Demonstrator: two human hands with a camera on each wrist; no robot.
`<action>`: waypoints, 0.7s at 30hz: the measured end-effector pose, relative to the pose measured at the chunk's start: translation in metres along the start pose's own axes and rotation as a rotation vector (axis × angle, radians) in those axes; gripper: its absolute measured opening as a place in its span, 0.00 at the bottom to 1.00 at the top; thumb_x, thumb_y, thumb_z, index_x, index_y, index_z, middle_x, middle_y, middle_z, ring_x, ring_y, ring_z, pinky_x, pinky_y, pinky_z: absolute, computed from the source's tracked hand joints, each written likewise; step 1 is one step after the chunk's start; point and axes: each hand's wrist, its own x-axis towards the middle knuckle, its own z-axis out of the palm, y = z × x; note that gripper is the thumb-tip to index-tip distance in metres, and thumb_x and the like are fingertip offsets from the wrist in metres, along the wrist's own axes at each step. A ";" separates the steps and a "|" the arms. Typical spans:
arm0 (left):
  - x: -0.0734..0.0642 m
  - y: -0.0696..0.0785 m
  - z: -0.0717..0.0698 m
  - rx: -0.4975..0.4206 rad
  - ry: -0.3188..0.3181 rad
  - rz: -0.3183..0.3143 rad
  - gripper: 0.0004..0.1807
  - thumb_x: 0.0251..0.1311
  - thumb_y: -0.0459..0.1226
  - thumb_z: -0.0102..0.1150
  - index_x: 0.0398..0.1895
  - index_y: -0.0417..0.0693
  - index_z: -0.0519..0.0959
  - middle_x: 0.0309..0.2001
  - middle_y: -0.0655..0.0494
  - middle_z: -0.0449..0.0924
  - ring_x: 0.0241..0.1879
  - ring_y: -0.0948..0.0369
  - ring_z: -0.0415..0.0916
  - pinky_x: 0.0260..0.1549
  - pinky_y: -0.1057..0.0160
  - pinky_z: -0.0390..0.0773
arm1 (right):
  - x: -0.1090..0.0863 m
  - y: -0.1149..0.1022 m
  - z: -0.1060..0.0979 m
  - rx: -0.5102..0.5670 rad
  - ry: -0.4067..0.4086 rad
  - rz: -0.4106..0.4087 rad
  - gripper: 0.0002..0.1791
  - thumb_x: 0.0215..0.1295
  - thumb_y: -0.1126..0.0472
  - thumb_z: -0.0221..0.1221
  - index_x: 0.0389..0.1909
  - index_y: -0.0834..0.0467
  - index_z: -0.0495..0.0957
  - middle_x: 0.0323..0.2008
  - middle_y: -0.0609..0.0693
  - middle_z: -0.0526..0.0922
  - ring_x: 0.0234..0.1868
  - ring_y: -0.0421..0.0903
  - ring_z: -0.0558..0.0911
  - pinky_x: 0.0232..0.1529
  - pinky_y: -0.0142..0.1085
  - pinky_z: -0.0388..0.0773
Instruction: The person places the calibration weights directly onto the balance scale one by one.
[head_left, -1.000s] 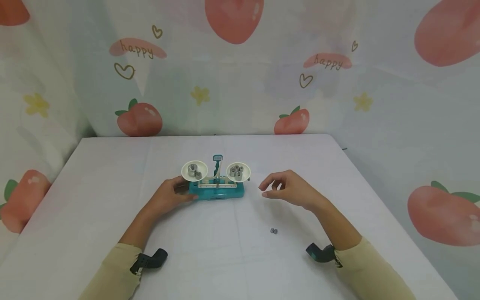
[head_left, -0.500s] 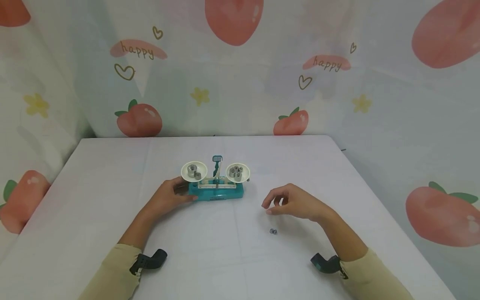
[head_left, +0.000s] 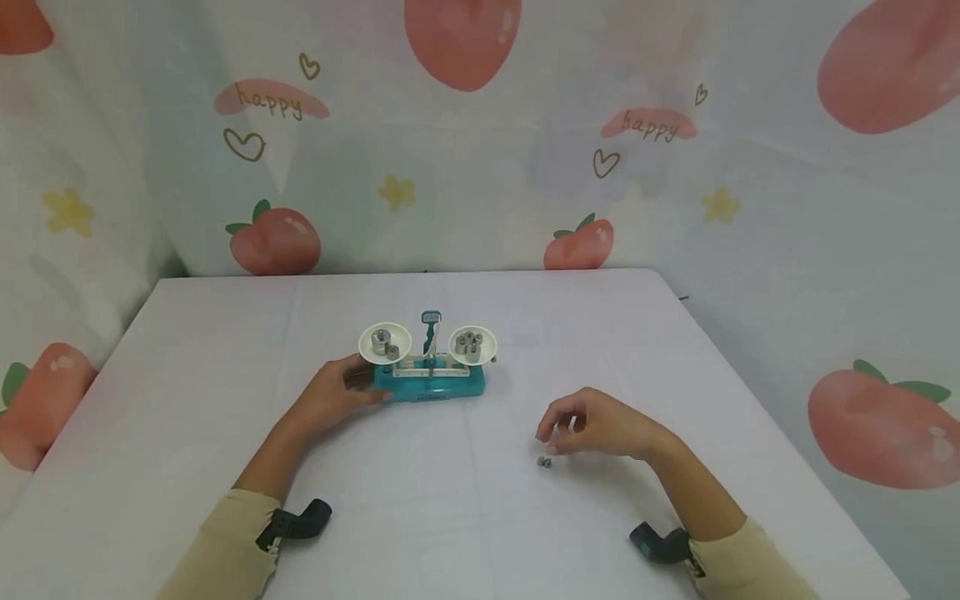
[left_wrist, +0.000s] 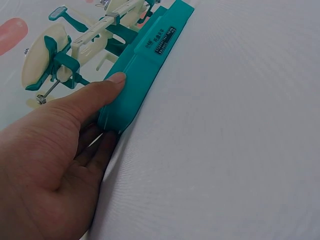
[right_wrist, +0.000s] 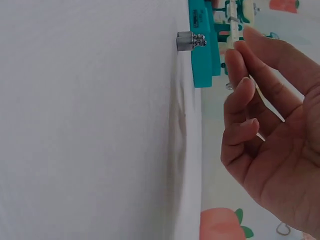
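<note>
A teal balance scale (head_left: 427,387) with two white pans stands upright on the table. My left hand (head_left: 330,396) grips the left end of its base; in the left wrist view the thumb (left_wrist: 107,87) lies on the teal base (left_wrist: 145,55). Metal weights (head_left: 382,342) sit in the left pan, and several more weights (head_left: 468,342) fill the right pan. Two small metal weights (head_left: 543,462) lie side by side on the table. Just above them hovers my right hand (head_left: 603,425), fingers loosely bent and holding nothing. One metal weight (right_wrist: 185,41) shows large in the right wrist view.
White cloth covers the table (head_left: 420,525). Behind and at both sides hangs a peach-printed curtain (head_left: 480,167). A black wrist camera (head_left: 300,521) is strapped to the left sleeve, another black camera (head_left: 660,543) to the right one.
My right hand has come down and toward the front, from beside the scale's right pan to the two small weights. The left hand keeps its grip on the base.
</note>
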 end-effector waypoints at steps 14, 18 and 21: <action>-0.001 0.002 -0.001 -0.006 -0.013 0.003 0.41 0.57 0.38 0.78 0.73 0.41 0.71 0.68 0.41 0.74 0.67 0.43 0.72 0.66 0.45 0.72 | -0.002 0.014 0.009 0.041 -0.059 -0.088 0.08 0.60 0.62 0.75 0.39 0.53 0.89 0.30 0.49 0.83 0.31 0.44 0.76 0.29 0.29 0.73; -0.001 0.001 -0.001 -0.003 -0.009 0.007 0.41 0.57 0.38 0.78 0.73 0.41 0.71 0.68 0.41 0.74 0.67 0.43 0.72 0.66 0.45 0.72 | -0.002 0.016 0.009 0.035 -0.055 -0.107 0.08 0.58 0.62 0.76 0.39 0.52 0.89 0.28 0.49 0.82 0.29 0.42 0.74 0.28 0.29 0.71; -0.001 0.000 -0.001 -0.001 -0.003 0.008 0.41 0.56 0.37 0.78 0.73 0.41 0.71 0.68 0.41 0.74 0.67 0.43 0.72 0.66 0.45 0.72 | -0.001 0.017 0.010 0.030 -0.055 -0.104 0.09 0.58 0.61 0.76 0.39 0.52 0.89 0.27 0.49 0.80 0.29 0.41 0.73 0.27 0.28 0.69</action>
